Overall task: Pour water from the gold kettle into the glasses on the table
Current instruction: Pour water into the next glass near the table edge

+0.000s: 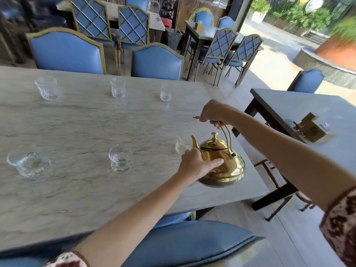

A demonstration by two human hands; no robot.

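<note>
A gold kettle [225,162] hangs just above the right end of the marble table [81,189], tipped slightly with its spout to the left. My right hand [213,114] grips its tall handle from above. My left hand [194,164] presses against the kettle's left side, under the spout. The spout tip is next to a clear glass [183,144], partly hidden behind the kettle and my left hand. Two more glasses stand in the near row [120,158] [28,162], and three in the far row [47,88] [117,90] [166,92].
Blue padded chairs line the far side of the table [65,53] [157,61], and one is below me at the near edge [192,241]. A second table [300,106] at the right carries a wooden holder [310,128]. A floor gap separates the two tables.
</note>
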